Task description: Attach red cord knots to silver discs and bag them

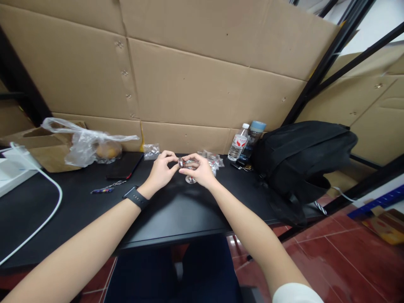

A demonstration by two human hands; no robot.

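Observation:
Both my hands meet over the far middle of the black table (pixel 176 214). My left hand (pixel 161 170), with a black watch on its wrist, pinches one end of a small clear shiny object (pixel 186 165). My right hand (pixel 199 170) curls its fingers around the same object from the other side. What the object is I cannot make out; a round clear part hangs below it. Small clear plastic bags (pixel 213 159) lie just behind my right hand.
A black backpack (pixel 299 160) fills the table's right end, with two bottles (pixel 244 141) beside it. At the left are a cardboard box with a plastic bag (pixel 85 145), a dark phone (pixel 124 166), a keychain (pixel 105 188) and a white cable (pixel 50 210). Cardboard walls stand behind.

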